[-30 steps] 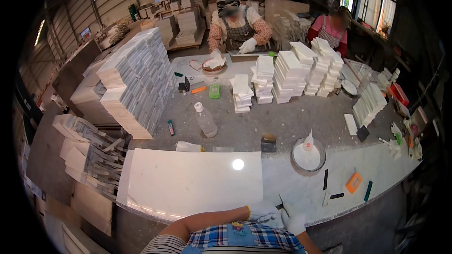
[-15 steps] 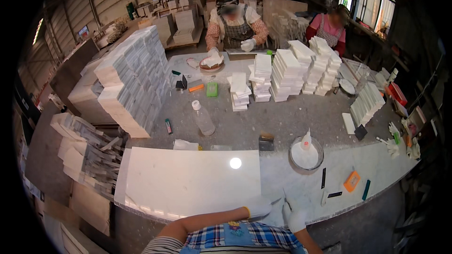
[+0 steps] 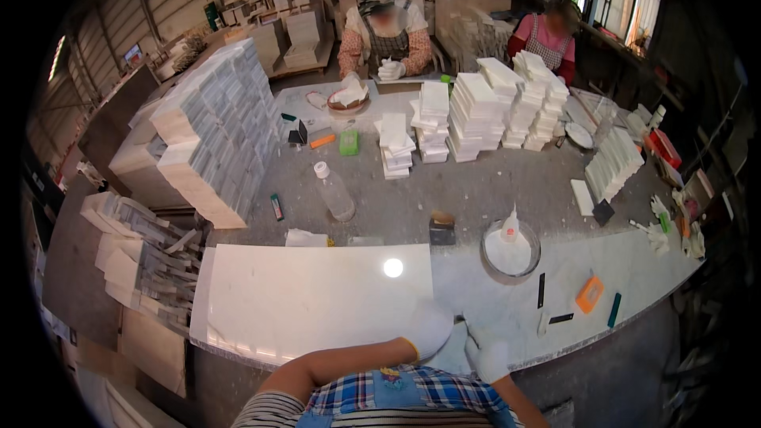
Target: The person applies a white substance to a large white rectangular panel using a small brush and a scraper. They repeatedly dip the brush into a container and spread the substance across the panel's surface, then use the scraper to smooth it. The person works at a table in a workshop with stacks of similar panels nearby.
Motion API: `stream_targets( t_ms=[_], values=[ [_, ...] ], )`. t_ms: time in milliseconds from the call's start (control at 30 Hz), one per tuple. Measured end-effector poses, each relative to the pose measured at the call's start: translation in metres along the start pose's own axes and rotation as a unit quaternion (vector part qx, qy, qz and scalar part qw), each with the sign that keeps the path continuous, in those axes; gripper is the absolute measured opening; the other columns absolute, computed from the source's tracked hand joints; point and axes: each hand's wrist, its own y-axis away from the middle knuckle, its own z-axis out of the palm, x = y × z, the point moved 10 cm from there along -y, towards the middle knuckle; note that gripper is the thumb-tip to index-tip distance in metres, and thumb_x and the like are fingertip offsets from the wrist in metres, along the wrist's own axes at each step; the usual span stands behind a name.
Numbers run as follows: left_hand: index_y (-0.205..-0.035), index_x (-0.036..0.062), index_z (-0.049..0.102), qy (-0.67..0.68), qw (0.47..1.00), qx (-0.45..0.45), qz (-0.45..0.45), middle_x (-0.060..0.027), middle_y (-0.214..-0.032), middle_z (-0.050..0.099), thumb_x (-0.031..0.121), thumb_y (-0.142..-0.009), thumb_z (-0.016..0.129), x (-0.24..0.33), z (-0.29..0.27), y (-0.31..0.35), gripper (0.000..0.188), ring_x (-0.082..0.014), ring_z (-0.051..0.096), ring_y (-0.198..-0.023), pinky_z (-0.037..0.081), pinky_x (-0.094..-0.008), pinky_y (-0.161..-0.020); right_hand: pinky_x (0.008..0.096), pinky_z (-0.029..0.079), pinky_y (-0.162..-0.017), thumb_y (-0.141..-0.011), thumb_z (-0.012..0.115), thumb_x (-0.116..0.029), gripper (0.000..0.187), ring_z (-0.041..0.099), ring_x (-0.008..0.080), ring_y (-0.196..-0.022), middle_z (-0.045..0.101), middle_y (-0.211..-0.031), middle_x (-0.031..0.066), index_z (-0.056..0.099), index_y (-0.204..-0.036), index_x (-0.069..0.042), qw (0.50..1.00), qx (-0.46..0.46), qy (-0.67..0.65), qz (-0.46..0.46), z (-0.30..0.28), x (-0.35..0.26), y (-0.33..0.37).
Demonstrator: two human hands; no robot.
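Head view, far left — a tall stack of tiles (image 3: 218,131) stands up like a wall, then comes the glossy white slab (image 3: 317,293), with a clear bottle (image 3: 336,196) beyond it on the counter (image 3: 388,210). Now the left hand (image 3: 430,330), gloved in white, covers the slab's near right corner; its fingers blur, so what it pinches I cannot tell. Between both hands, there's the thin dark piece (image 3: 460,319)! Right beside it, the right hand (image 3: 489,357), also gloved, looks curled, its grip unreadable. Best handling, I'd judge: fingertips clear of any thin edge, wrists steady, hands low. Further right — a glass dish (image 3: 512,273) with a squeeze bottle (image 3: 510,229), then an orange block (image 3: 589,294), both well clear of the fingers.
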Motion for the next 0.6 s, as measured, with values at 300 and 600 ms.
stream_targets(
  t_ms=[300, 600],
  values=[
    [-0.086, 0.0026, 0.078, 0.078, 0.996, 0.042, -0.007, -0.0229, -0.085, 0.075, 0.015, -0.096, 0.057, -0.007, 0.025, 0.002, 0.027, -0.0386, 0.072, -0.076, 0.055, -0.0518, -0.077, 0.0495, 0.058, -0.079, -0.096, 0.069, -0.019, 0.031, 0.072, 0.0423, -0.087, 0.075, -0.100, 0.0206, 0.076, -0.125, -0.009, 0.999, 0.034, 0.006, 0.014, 0.009, 0.016, 0.010],
    [-0.083, 0.0010, 0.076, 0.197, 0.979, -0.050, -0.030, -0.0243, -0.080, 0.073, 0.019, -0.097, 0.056, -0.022, 0.065, -0.010, 0.031, -0.0384, 0.071, -0.071, 0.055, -0.0486, -0.070, 0.0479, 0.057, -0.074, -0.093, 0.073, -0.013, 0.028, 0.070, 0.0396, -0.084, 0.074, -0.093, 0.0196, 0.077, -0.120, -0.006, 0.993, 0.117, -0.021, -0.020, -0.021, -0.032, -0.007]
  ],
)
